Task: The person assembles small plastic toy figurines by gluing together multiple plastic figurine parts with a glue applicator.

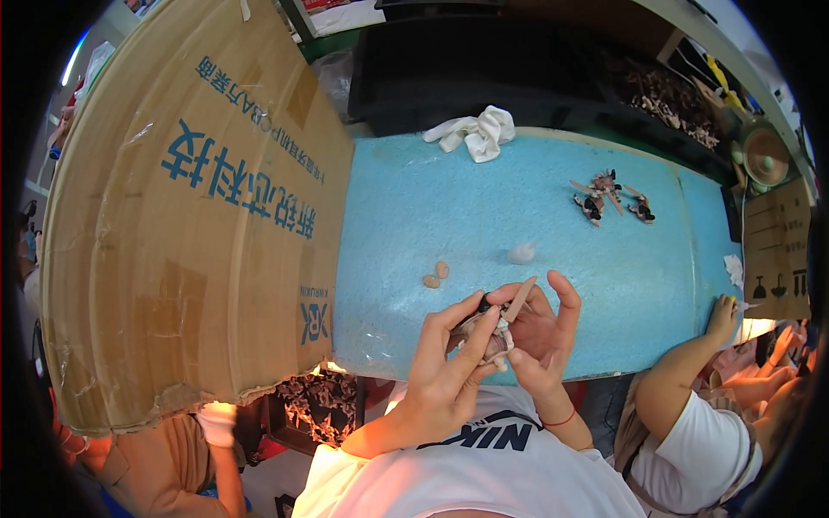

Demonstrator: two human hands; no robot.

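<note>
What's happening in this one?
The person's left hand pinches a small pinkish-and-black assembly near the close edge of a blue worktop. The right hand is right up against it with a finger raised, though its exact grip is hard to tell. Beyond the hands lie two tan oval pieces and a whitish object; farther right sits a cluster of pinkish-and-black parts. A crumpled white cloth lies by the far edge.
</note>
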